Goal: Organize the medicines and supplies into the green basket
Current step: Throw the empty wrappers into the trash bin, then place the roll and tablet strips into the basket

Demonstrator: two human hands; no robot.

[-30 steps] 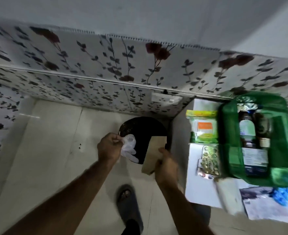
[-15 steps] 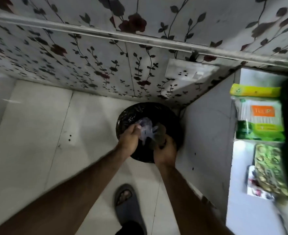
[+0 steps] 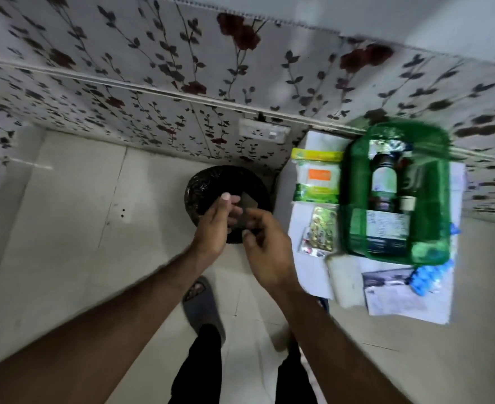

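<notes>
Both hands are over the black bin (image 3: 229, 182) on the floor. The left hand (image 3: 214, 228) and the right hand (image 3: 265, 252) are loose and hold nothing. The green basket (image 3: 432, 199) stands well apart to the right, at the back edge of the white table (image 3: 301, 228), with bottles (image 3: 383, 182) inside.

White table (image 3: 307, 275): green basket (image 3: 432, 246), green-and-white packet (image 3: 317, 177), blister strips (image 3: 322, 231), papers (image 3: 400, 301).

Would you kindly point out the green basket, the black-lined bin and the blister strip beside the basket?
green basket (image 3: 357, 228): head view, on its left mesh wall.
black-lined bin (image 3: 211, 182): head view, on the bag's upper rim.
blister strip (image 3: 323, 228): head view, on the strip's middle.
</notes>
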